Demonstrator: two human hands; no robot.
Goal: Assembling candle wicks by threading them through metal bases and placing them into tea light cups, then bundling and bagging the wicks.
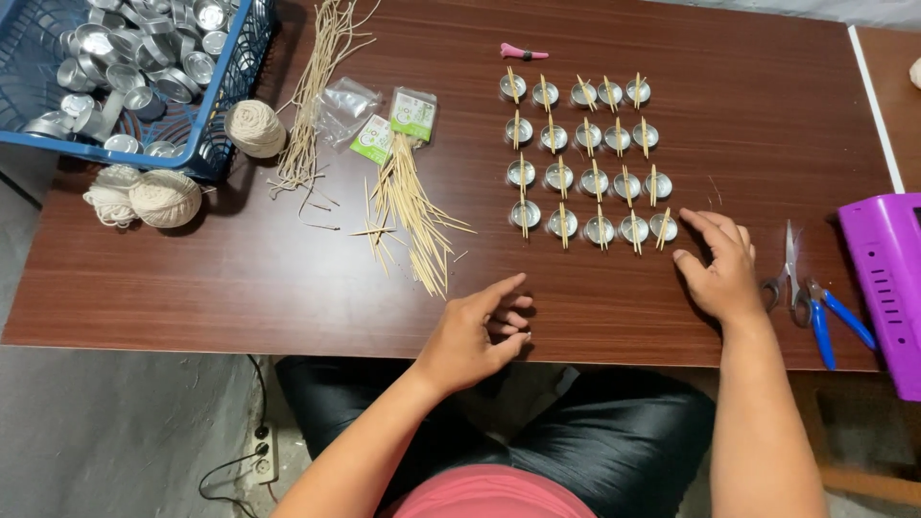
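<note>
Head view: twenty foil cups point(588, 160), four rows of five, each bearing a stick; blue basket point(225, 91) holds more. Left hand point(470, 336) loosely curled, empty; right hand point(721, 269) open, flat beside them.

Bare table point(240, 269) lies open left of the skewer pile point(408, 206); the tin cups point(585, 158) (4 rows of 5) block the middle, scissors point(789, 278) the right.

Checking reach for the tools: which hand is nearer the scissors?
The right hand, lying just left of the scissors. The left hand rests far to their left, near the table's front edge.
</note>
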